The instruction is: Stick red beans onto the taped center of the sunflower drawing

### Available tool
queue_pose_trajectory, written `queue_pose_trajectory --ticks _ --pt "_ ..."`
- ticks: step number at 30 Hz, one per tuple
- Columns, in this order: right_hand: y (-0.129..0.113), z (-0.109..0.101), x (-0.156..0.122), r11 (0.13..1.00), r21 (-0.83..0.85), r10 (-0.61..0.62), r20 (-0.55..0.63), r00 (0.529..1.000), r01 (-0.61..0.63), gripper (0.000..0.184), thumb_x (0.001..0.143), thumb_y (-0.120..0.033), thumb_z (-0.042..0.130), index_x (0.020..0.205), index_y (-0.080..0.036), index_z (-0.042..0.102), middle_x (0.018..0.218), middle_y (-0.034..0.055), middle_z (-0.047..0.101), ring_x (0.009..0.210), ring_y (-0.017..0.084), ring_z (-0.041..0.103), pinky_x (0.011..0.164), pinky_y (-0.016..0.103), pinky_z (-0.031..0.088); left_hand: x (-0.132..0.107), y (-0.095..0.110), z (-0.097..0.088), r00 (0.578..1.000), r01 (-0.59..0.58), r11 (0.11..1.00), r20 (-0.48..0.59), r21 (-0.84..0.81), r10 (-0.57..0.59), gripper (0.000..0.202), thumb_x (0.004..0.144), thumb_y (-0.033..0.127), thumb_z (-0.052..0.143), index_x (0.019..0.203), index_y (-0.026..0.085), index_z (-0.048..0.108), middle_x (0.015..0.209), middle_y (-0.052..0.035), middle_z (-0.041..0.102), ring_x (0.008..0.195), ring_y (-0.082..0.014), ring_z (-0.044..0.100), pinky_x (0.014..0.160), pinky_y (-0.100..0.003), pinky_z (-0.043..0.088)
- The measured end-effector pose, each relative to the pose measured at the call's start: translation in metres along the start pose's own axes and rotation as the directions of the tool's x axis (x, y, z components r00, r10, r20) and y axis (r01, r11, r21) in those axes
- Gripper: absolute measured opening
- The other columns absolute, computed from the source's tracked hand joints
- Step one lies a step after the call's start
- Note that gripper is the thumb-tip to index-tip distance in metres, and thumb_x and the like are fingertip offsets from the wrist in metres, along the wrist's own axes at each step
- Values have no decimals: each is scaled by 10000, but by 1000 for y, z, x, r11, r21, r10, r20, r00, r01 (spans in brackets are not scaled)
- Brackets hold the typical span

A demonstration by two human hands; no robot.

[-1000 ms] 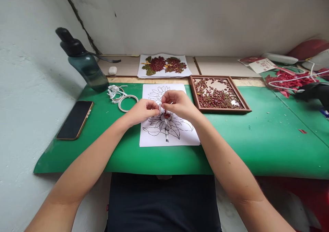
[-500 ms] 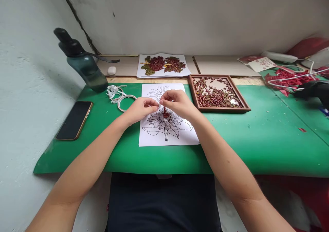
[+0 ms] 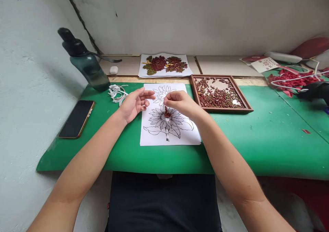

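Left hand (image 3: 135,103), fingers loosely spread and empty, hovers at the left edge of the white sunflower-outline paper sheet (image 3: 154,139); right hand (image 3: 180,103) pinches a small white strip (image 3: 163,106) just above the sheet's cluster of red beans (image 3: 167,114), which a careless dip could scatter.

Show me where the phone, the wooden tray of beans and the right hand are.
phone (image 3: 76,119), head view, middle of its dark screen.
wooden tray (image 3: 228,110), head view, its near rim.
right hand (image 3: 180,103), head view, back of the hand.
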State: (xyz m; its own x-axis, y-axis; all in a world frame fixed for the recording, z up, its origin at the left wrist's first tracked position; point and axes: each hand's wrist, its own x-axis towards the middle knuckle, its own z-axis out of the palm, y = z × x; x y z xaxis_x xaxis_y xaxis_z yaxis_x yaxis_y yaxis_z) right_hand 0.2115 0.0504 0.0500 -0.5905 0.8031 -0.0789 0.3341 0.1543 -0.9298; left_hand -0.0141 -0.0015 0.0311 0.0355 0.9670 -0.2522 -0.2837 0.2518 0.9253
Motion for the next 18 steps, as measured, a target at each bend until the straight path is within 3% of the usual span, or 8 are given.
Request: queue_pose_trajectory --ticks 3,6,9,11,13,15,18 --pt "2 -2 1 1000 -15 12 36 999 -11 104 842 -224 676 748 -182 662 733 24 617 668 139 480 616 316 331 1 2 -2 999 29 998 41 -62 -26 480 948 562 585 1163 170 759 1167 -115 735 639 -86 545 518 -214 421" --pt "1 -2 0 999 2 36 115 993 -37 97 829 -211 674 736 -187 664 713 24 632 652 139 505 600 314 347 0 5 -4 996 44 994 78 -96 -36 478 942 568 580 1160 175 743 987 -86 725 581 -91 486 486 -235 366" --pt "-2 1 -1 996 2 82 153 985 -84 91 814 -197 688 727 -184 664 689 29 640 640 145 536 601 313 381 -1 9 -7 995 7 995 97 -98 2 425 917 601 610 959 191 713 686 -8 562 501 -87 326 471 -254 270" --pt "-3 3 -2 994 18 100 161 982 -105 84 808 -193 693 730 -180 664 691 28 638 646 150 555 622 317 404 -4 13 -8 994 -61 996 91 -72 67 476 921 657 593 774 205 621 624 13 472 503 -90 276 490 -266 256" --pt "-4 3 -2 994 44 92 161 983 -100 84 808 -201 693 733 -176 664 700 22 626 656 146 550 642 315 402 -6 15 -8 989 -121 992 87 -29 123 571 937 725 525 696 208 549 662 -7 506 531 -100 309 513 -277 286" --pt "-4 2 -2 994 76 63 156 986 -76 91 808 -222 702 738 -175 669 713 14 610 666 134 519 644 307 378 -9 15 -5 980 -173 984 108 29 169 601 943 764 463 760 210 609 778 -43 603 577 -112 389 544 -285 345" --pt "-3 -4 -2 978 207 -7 206 978 -36 122 819 -279 732 777 -178 678 753 5 595 677 122 485 644 295 368 -10 9 2 955 -273 957 150 99 257 568 903 743 579 1097 225 709 994 -76 689 665 -122 497 615 -285 420"
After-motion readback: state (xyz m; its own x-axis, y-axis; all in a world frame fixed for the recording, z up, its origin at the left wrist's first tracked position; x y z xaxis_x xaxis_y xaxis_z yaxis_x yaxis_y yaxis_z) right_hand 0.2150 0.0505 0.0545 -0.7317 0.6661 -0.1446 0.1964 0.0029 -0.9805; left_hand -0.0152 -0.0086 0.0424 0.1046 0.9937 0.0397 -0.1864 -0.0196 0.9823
